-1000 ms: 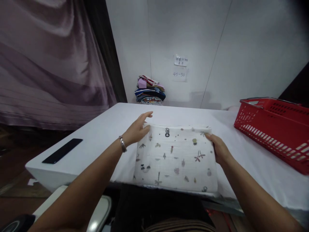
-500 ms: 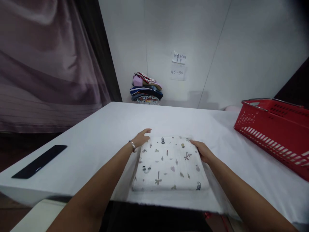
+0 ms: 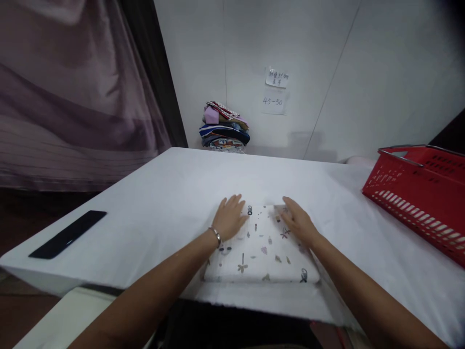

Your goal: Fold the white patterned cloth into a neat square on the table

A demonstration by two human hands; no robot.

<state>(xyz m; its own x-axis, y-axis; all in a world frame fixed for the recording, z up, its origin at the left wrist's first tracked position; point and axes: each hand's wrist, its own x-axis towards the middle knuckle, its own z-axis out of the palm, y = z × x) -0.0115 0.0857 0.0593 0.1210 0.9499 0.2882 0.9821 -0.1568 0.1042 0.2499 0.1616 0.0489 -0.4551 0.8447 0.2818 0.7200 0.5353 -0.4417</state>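
A folded white cloth (image 3: 259,254) printed with small dark motifs lies near the front edge of the white table (image 3: 163,194). My left hand (image 3: 228,218) rests flat on its far left part, fingers stretched out, a bracelet on the wrist. My right hand (image 3: 297,221) lies flat on its far right part, fingers spread forward. Neither hand grips anything.
A red plastic basket (image 3: 417,194) stands at the right of the table. A black flat phone-like slab (image 3: 67,234) lies near the left edge. A pile of folded coloured clothes (image 3: 224,128) sits at the back by the wall, under two paper notes (image 3: 275,89).
Both hands moved from the cloth's side edges onto its top and now lie flat. The cloth came down to rest on the table a second ago.
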